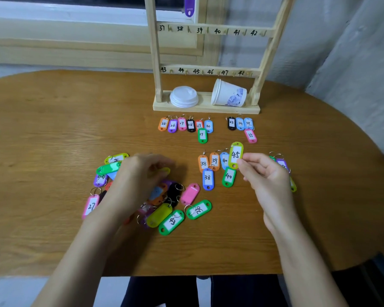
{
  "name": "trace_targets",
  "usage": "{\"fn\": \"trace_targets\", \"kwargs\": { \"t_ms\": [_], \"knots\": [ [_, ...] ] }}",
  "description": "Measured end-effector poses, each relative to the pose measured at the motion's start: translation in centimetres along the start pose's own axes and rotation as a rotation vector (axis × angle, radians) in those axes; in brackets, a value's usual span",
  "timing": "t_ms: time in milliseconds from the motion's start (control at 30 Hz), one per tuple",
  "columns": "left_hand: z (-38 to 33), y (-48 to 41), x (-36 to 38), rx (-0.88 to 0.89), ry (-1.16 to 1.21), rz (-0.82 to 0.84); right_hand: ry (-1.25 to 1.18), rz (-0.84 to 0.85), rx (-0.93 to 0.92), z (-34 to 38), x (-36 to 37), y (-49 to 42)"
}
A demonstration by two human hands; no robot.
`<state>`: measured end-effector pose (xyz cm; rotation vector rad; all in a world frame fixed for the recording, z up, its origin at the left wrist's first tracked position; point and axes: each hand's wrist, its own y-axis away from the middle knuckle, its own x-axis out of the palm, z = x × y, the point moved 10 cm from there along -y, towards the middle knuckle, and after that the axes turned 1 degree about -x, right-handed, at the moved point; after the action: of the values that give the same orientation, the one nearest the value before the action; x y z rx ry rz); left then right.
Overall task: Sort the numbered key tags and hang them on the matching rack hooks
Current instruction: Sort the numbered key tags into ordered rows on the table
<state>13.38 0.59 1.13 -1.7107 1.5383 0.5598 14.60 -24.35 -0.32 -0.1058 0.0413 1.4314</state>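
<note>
Wooden oval table (53,129): right hand (266,173) pinches yellow-green plastic tag 45 (235,155), label readable for sorting; left hand (140,176), grip unclear, rummages the nine-o'clock unsorted tag pile (171,209).

Two bare forearms, no sleeves, dark trousers (164,291) below

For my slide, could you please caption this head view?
Right hand holds yellow-green tag 45 above sorted rows; left hand rummages in the unsorted pile.

Pinched at its lower end by the right hand (267,173) — yellow-green tag 45 (236,155), upright. Beneath the left hand (140,176) — a loose tag pile (173,207).
</note>
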Motion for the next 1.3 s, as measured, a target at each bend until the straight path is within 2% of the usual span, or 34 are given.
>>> {"fn": "trace_targets", "kwargs": {
  "t_ms": [67, 167, 433, 633, 833, 967, 1167, 1300],
  "knots": [
    [-0.5, -0.1, -1.0, 0.023, -0.009, -0.09, 0.02, -0.02, -0.003, 0.0, -0.8, -0.3],
    [-0.8, -0.2, -2.0, 0.006, 0.129, -0.185, 0.012, -0.06, -0.005, 0.1, -2.2, -0.6],
    [-1.5, -0.6, 0.3, -0.133, 0.609, -0.155, 0.048, -0.151, -0.015, 0.3, -6.0, -1.3],
    [-2.6, -0.3, 2.4, -0.14, 0.595, -0.099, 0.053, -0.233, 0.006, 0.1, -9.4, -1.7],
    [-2.6, -0.4, 2.9, -0.158, 0.538, -0.109, 0.071, -0.22, -0.012, -0.1, -9.8, -2.1],
    [-2.6, -0.3, 3.4, -0.204, 0.601, -0.078, 0.241, -0.171, -0.046, -0.5, -9.2, -3.0],
    [-2.2, 0.1, 3.5, -0.224, 0.647, -0.076, 0.703, -0.116, -0.089, -0.5, -7.0, -3.5],
    [-2.2, 0.2, 3.4, -0.221, 0.641, -0.082, 0.814, -0.131, -0.105, 0.0, -6.4, -3.4]
  ]
}}
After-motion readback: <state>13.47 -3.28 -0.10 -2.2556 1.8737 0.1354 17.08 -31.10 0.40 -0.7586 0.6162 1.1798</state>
